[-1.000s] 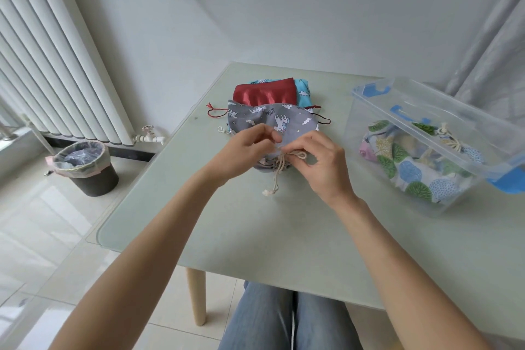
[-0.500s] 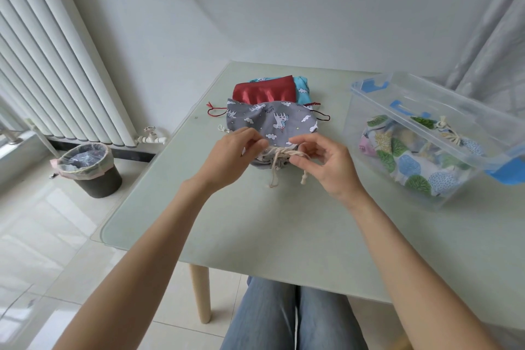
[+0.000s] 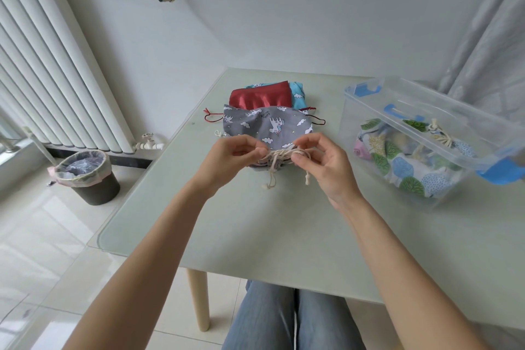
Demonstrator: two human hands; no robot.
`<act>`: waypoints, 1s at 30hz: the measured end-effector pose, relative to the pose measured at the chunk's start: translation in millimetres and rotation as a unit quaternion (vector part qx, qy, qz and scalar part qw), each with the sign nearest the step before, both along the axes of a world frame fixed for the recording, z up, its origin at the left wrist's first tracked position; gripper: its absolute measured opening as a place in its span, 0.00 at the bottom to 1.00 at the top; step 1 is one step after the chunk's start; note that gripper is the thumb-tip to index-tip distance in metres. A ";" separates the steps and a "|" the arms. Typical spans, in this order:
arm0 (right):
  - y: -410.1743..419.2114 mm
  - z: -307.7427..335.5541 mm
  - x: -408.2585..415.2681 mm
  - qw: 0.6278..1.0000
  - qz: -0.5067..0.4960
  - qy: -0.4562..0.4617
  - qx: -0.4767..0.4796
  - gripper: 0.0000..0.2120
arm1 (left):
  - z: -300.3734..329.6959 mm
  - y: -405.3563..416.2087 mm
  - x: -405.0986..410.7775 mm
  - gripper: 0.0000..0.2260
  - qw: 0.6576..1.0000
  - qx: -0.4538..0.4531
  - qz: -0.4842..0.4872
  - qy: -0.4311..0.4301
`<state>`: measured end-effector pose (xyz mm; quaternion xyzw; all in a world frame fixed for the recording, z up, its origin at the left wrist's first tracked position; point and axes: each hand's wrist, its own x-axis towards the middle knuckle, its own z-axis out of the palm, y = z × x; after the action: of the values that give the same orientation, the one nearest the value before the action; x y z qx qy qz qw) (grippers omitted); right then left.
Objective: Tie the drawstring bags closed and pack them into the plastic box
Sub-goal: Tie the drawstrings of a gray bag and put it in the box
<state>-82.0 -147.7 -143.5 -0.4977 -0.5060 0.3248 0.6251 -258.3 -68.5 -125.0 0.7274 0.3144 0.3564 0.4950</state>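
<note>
A grey drawstring bag (image 3: 267, 125) printed with white animals and clouds lies on the table, its gathered mouth toward me. My left hand (image 3: 227, 160) and my right hand (image 3: 324, 165) each pinch the bag's cream drawstring (image 3: 279, 155) and hold it stretched between them over the mouth. Two knotted cord ends hang below. Behind it lie a red bag (image 3: 260, 96) and a light blue bag (image 3: 298, 94). The clear plastic box (image 3: 426, 111) stands at the right with a tree-print bag (image 3: 409, 170) inside.
The pale green glass-topped table (image 3: 255, 230) ends close to my knees. A black waste bin (image 3: 88, 177) stands on the floor at the left below a white radiator (image 3: 42, 71). A curtain (image 3: 488, 37) hangs behind the box.
My hands have drawn apart, pulling the cream drawstring out sideways over the grey bag's mouth. The view has shifted slightly.
</note>
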 end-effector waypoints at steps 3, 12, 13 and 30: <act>-3.2 -1.6 5.1 1.000 -0.010 0.000 -0.013 0.12 | -2.5 8.0 -7.9 0.02 1.000 0.016 0.016 0.006; -10.5 -0.9 16.3 0.994 -0.068 -0.078 -0.036 0.10 | 0.0 13.2 -22.6 0.05 0.929 0.328 0.059 0.157; -11.2 -1.3 17.7 0.992 -0.078 -0.092 -0.033 0.11 | -2.2 14.1 -23.3 0.04 0.922 0.346 0.064 0.161; -18.1 -14.7 40.2 0.952 0.042 -0.296 -0.070 0.21 | -20.7 12.3 -8.1 0.12 0.972 0.200 -0.007 0.121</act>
<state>-41.8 -165.8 -158.2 -0.5926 -0.6645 0.2232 0.3968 -266.4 -56.2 -145.7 0.8514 0.2894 0.3180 0.3005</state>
